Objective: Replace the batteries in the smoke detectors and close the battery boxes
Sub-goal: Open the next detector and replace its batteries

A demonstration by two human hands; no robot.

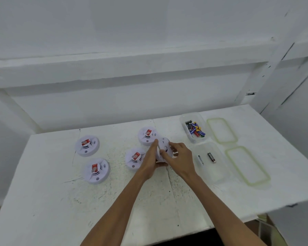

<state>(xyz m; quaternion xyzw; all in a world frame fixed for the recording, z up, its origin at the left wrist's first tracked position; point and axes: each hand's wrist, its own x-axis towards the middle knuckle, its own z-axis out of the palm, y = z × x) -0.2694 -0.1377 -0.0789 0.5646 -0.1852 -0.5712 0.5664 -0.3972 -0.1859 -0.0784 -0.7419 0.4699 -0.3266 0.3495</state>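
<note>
Head cam, dial centred on the held detector (164, 148):
- held detector is lifted off the table (60, 201) and tilted, roughly mid-table
- left hand (150, 159) clamped on its left edge, thumb up along the rim, fingers curled underneath
- right hand (180, 157) curled over its right side, fingertips on the upturned face; grip closed on the detector
- can't tell whether its battery box is open or closed, hands cover most of it
- far detector (147, 136) at 11 o'clock, just beside the held one, flat on the table, red label up
- centre detector (134, 159) at 8 o'clock, partly behind the left hand, red label up
- far-left detector (87, 145) at 9 o'clock, well apart
- near-left detector (96, 170) at 8 o'clock, well apart, just in front of the far-left one
- far tub (183, 121) at 2 o'clock, clear, holds a pile of mixed batteries (195, 129)
- near tub (219, 171) at 4 o'clock, clear, holds a black battery (211, 157) and a pale battery (201, 159), lying apart
- far lid (221, 130), green-rimmed, flat just right of the far tub
- near lid (247, 166), same type, flat just right of the near tub
</note>
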